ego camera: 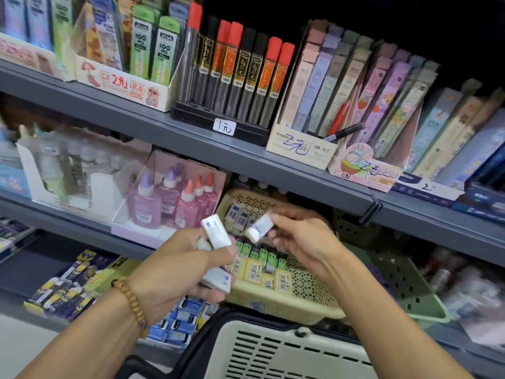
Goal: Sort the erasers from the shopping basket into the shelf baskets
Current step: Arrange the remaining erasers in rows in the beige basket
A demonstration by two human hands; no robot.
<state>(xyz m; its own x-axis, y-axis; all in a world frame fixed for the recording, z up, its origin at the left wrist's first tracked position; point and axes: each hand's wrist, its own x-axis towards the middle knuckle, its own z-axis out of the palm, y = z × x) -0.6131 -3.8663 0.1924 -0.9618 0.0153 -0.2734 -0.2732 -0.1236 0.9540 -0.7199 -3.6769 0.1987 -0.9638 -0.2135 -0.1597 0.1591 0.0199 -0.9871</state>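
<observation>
My left hand [188, 272] grips a few white erasers with blue print [217, 232]; one sticks up above the fingers and another [218, 281] lies lower in the palm. My right hand [300, 236] pinches a single white eraser [259, 227] by its end, just right of the left hand. Both hands hover in front of a beige perforated shelf basket [308, 299] holding yellow and green-topped erasers [262, 265]. Behind it, an upper beige basket [254, 201] contains white erasers [240, 217]. The cream shopping basket [273, 351] sits at the bottom centre.
A green perforated basket [404, 285] stands to the right. Pink and purple glue bottles [175, 198] fill a box to the left. Blue boxed erasers [180, 321] and dark packs [65, 288] lie lower left. Pencil-lead tubes [235, 75] line the grey shelf [191, 135] above.
</observation>
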